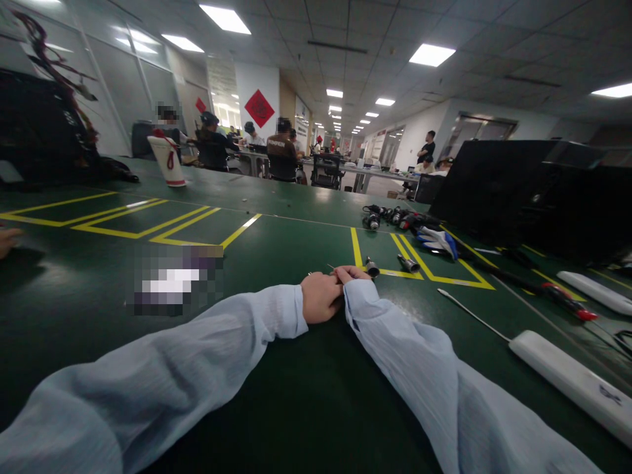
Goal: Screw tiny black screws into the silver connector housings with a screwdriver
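Mid-way over green table (pixel 306 408), left hand (pixel 322 297) and right hand (pixel 353 272) together; grip hidden, can't tell; best keep metal fittings (pixel 409 264) clear.

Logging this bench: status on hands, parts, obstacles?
Left hand, right hand together; grip unclear. Two metal parts just beyond. Power strips right, not blocking.

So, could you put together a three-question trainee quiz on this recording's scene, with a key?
1. True or false: the left hand and the right hand are close together.
2. Multiple choice: what colour is the tape that marks outlines on the green tabletop? A) red B) yellow C) blue
3. Fill in: the two metallic cylinders on the tabletop lie nearer the ____ hand.

Key: 1. True; 2. B; 3. right
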The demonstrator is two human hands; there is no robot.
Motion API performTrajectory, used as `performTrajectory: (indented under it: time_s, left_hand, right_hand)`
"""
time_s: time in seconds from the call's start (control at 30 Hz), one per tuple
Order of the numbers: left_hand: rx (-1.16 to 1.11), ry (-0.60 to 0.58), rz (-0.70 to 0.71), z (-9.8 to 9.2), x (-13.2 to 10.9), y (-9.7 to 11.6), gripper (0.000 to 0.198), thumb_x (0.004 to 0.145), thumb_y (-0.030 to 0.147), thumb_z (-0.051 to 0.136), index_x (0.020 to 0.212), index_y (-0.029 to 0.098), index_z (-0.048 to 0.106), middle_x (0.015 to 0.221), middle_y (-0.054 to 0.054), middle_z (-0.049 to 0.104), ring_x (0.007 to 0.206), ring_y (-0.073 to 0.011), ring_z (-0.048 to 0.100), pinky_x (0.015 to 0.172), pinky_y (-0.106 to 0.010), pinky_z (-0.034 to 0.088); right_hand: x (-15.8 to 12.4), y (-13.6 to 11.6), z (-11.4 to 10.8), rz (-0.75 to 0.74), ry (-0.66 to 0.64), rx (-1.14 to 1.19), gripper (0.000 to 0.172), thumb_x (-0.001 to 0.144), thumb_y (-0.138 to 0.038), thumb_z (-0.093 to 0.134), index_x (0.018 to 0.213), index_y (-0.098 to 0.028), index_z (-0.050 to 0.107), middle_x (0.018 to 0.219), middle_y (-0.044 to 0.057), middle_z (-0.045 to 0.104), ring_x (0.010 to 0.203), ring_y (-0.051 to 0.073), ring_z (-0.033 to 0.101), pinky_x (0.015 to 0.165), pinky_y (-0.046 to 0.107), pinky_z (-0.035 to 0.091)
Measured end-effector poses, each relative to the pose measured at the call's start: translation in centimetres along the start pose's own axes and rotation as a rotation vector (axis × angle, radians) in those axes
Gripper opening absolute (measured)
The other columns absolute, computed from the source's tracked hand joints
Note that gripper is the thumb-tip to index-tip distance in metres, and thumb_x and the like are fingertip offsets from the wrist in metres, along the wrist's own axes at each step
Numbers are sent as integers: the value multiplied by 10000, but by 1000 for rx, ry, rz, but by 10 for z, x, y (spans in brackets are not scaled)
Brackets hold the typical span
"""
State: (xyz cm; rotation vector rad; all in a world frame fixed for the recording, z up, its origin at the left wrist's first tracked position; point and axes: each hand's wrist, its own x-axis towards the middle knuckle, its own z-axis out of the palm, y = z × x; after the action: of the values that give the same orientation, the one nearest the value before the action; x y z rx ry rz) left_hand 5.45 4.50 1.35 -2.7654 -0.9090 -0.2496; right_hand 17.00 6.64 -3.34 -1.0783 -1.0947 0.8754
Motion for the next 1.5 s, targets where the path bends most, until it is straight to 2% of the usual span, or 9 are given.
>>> performTrajectory:
  time_s: [0.2,0.57,0.97,1.13,1.27,1.33,1.37,1.43,1.5]
  left_hand:
    - [-43,28,13,-2,-6,13,217,700,232,515,835,90,609,859,-134,638,779,-243,603,716,-348,484]
    - [-36,33,50,-2,-17,19,325,723,231,507,991,63,586,973,-151,631,903,-246,584,829,-365,455]
    - [-89,-52,65,-19,-54,30,157,773,224,474,859,153,584,878,-65,619,763,-188,560,648,-330,429]
    - [-97,-42,40,-20,-69,29,136,798,252,450,839,175,556,851,-41,588,709,-166,531,623,-318,390]
    - [-110,-55,40,-21,-72,26,120,801,272,457,776,187,539,792,-20,566,664,-146,507,593,-299,369]
    - [-128,-66,51,-18,-66,20,130,801,273,451,763,183,536,783,-20,560,646,-138,501,579,-293,366]
    - [-136,-67,47,-16,-60,16,144,805,276,440,763,179,537,786,-24,559,648,-138,503,580,-291,369]
    - [-147,-61,12,-9,-46,5,171,815,280,415,773,172,541,794,-32,556,672,-144,514,593,-285,380]
    - [-133,-41,-30,1,-27,-7,206,826,295,390,789,164,545,811,-45,551,687,-153,524,602,-284,393]
  right_hand:
    - [-6,-6,2,-1,-72,-15,158,630,-320,599,601,-164,602,605,29,658,587,154,592,611,293,482]
    - [-22,-19,-2,-13,-226,-117,147,673,-293,569,633,-162,624,650,27,648,654,156,586,663,286,467]
    - [-68,-39,-18,-127,-380,-427,214,770,-327,498,797,-168,639,729,29,667,683,150,602,654,269,477]
    - [-84,-39,-33,-297,-430,-520,211,760,-274,505,884,-187,651,845,46,685,792,163,623,743,292,477]
    - [-88,-40,-43,-318,-380,-490,182,777,-300,503,825,-227,662,791,31,698,743,171,643,701,296,498]
    - [-81,-42,-48,-308,-296,-476,204,806,-317,473,780,-229,655,710,28,693,670,171,644,647,299,506]
    - [-74,-42,-51,-342,-224,-507,203,809,-317,470,769,-228,648,703,32,690,660,174,640,651,310,504]
    - [-55,-42,-59,-513,-90,-637,173,799,-308,475,781,-232,629,803,49,692,744,191,632,727,346,484]
    - [-29,-38,-67,-647,-5,-755,107,772,-277,504,798,-219,591,881,67,685,832,209,616,807,377,452]
